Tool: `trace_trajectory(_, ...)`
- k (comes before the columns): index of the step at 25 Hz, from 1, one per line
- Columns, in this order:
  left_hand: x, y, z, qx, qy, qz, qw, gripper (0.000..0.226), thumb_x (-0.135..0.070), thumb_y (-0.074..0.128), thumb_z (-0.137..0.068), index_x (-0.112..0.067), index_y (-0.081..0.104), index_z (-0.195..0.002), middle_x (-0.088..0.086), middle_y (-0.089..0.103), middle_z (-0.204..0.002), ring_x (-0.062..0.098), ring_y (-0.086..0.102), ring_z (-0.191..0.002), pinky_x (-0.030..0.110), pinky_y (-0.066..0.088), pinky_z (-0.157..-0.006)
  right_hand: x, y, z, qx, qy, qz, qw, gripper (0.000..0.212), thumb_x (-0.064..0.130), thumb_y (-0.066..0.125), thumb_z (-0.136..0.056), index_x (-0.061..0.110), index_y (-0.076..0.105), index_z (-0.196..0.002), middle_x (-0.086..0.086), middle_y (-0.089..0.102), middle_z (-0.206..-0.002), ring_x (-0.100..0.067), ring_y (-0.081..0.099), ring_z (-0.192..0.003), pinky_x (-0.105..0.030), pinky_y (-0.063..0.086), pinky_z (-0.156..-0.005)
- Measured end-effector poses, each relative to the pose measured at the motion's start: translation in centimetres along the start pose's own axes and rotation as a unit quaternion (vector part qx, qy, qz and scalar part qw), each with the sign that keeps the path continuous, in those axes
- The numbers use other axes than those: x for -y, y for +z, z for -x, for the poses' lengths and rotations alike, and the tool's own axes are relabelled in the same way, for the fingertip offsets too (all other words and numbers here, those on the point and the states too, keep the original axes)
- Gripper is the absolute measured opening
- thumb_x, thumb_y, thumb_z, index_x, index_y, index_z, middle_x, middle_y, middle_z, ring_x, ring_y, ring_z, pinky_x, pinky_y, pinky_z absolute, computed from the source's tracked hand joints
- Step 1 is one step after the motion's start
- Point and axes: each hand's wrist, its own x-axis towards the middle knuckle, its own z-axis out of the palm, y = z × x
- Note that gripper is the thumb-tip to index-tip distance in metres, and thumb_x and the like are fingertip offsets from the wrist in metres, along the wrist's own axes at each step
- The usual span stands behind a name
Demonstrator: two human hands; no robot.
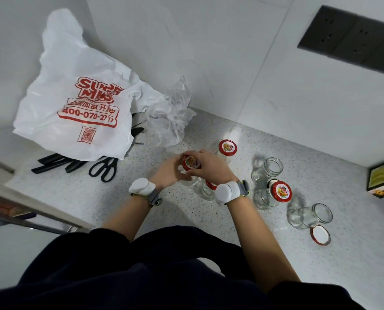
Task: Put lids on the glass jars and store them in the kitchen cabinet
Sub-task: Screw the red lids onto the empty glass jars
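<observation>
The speckled countertop [242, 253] bears a white shopping bag [74, 104] at the far left, a clear bag [168, 117] just right of it and scissors [103, 167] at its near edge. At the centre your left hand [167, 173] curls round the glass of the held jar [192, 180] while your right hand [210, 166] clasps its red lid [191, 163] from above; the jar's long axis runs roughly upright, lid facing you. To the right stand a far capped jar [227, 151], a far open jar [268, 170], a near capped jar [272, 195] and a near open jar [309, 217]. A loose lid [320, 235] lies white side up at the near right
</observation>
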Motion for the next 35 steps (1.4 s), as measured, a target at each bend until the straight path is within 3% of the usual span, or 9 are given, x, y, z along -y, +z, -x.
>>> trace_trajectory(9, 1.0, 1.5, 0.3, 0.000, -0.030, 0.021, 0.999, 0.071, -0.011, 0.083, -0.066, -0.009, 0.049, -0.129, 0.009, 0.063, -0.120, 0.024, 0.060, -0.111, 0.036, 0.047, -0.099, -0.7, 1.9, 0.3, -0.007, 0.012, 0.016, 1.000, 0.063, 0.045, 0.066, -0.082, 0.035, 0.041, -0.139, -0.003, 0.056, -0.118, -0.023, 0.058, -0.106, -0.036, 0.048, -0.091)
trace_trajectory(12, 0.3, 1.3, 0.6, 0.018, -0.043, -0.005, 0.999, 0.077, -0.014, 0.081, -0.068, -0.009, 0.042, -0.134, 0.011, 0.058, -0.126, 0.027, 0.056, -0.118, 0.035, 0.045, -0.099, -0.6, 2.1, 0.6, -0.010, 0.024, 0.020, 0.999, 0.064, 0.048, 0.063, -0.083, 0.036, 0.039, -0.140, -0.003, 0.057, -0.123, -0.024, 0.054, -0.114, -0.037, 0.036, -0.104)
trace_trajectory(14, -0.9, 0.7, 1.0, 0.045, -0.069, -0.055, 0.995, 0.087, -0.010, 0.077, -0.074, -0.009, 0.026, -0.144, 0.014, 0.047, -0.137, 0.029, 0.049, -0.125, 0.032, 0.041, -0.098, -0.4, 2.2, 1.3, -0.026, 0.032, 0.024, 0.999, 0.072, 0.053, 0.061, -0.083, 0.035, 0.030, -0.145, -0.004, 0.053, -0.133, -0.025, 0.044, -0.128, -0.042, 0.021, -0.115)
trace_trajectory(17, -3.2, -0.1, 1.4, 0.051, -0.107, -0.137, 0.983, 0.096, 0.001, 0.063, -0.081, -0.019, 0.001, -0.151, 0.018, 0.019, -0.153, 0.030, 0.039, -0.132, 0.033, 0.043, -0.098, -1.1, 1.8, 3.1, -0.181, 0.043, -0.010, 0.982, 0.063, 0.048, 0.054, -0.090, 0.026, 0.034, -0.145, -0.003, 0.048, -0.138, -0.022, 0.037, -0.134, -0.044, 0.020, -0.118)
trace_trajectory(19, -5.6, -0.2, 1.3, 0.007, -0.027, -0.177, 0.984, 0.093, 0.004, 0.062, -0.079, -0.023, 0.008, -0.150, 0.012, 0.017, -0.152, 0.029, 0.036, -0.133, 0.031, 0.039, -0.103, -2.6, 1.6, 5.1, -0.296, 0.091, -0.018, 0.951, 0.052, 0.035, 0.051, -0.091, 0.019, 0.043, -0.140, -0.006, 0.051, -0.133, -0.024, 0.041, -0.130, -0.044, 0.029, -0.115)
trace_trajectory(22, -9.6, 1.2, 0.8, -0.022, 0.115, -0.143, 0.983, 0.073, 0.001, 0.063, -0.080, -0.018, 0.031, -0.142, 0.007, 0.038, -0.141, 0.016, 0.048, -0.115, 0.031, 0.046, -0.095, -4.8, 1.4, 8.6, -0.352, 0.189, 0.019, 0.916, 0.054, 0.024, 0.054, -0.085, 0.014, 0.044, -0.137, -0.011, 0.048, -0.131, -0.030, 0.040, -0.128, -0.047, 0.033, -0.110)
trace_trajectory(25, -11.3, 4.7, 0.1, 0.024, 0.150, -0.018, 0.988, 0.056, 0.003, 0.062, -0.080, -0.016, 0.045, -0.130, 0.001, 0.049, -0.134, 0.013, 0.048, -0.122, 0.019, 0.039, -0.102, -6.9, 1.7, 11.9, -0.342, 0.277, 0.027, 0.898, 0.066, 0.025, 0.062, -0.078, 0.016, 0.039, -0.140, -0.014, 0.040, -0.137, -0.034, 0.033, -0.133, -0.050, 0.029, -0.111)
trace_trajectory(29, -11.3, 9.8, -0.4, 0.088, 0.163, -0.030, 0.982, 0.047, 0.001, 0.061, -0.080, -0.016, 0.051, -0.123, -0.001, 0.055, -0.128, 0.010, 0.049, -0.124, 0.023, 0.034, -0.107, -10.0, 1.8, 15.1, -0.257, 0.353, -0.010, 0.899, 0.085, 0.034, 0.069, -0.073, 0.020, 0.028, -0.146, -0.016, 0.028, -0.145, -0.038, 0.028, -0.136, -0.051, 0.031, -0.110)
trace_trajectory(35, -12.7, 16.8, -0.4, 0.059, 0.120, -0.083, 0.988, 0.054, -0.005, 0.065, -0.082, -0.013, 0.047, -0.132, 0.003, 0.052, -0.134, 0.013, 0.046, -0.126, 0.017, 0.030, -0.098, -15.1, 0.4, 17.4, -0.173, 0.275, -0.065, 0.944, 0.085, 0.038, 0.073, -0.076, 0.027, 0.027, -0.146, -0.011, 0.028, -0.145, -0.040, 0.053, -0.116, -0.049, 0.050, -0.090)
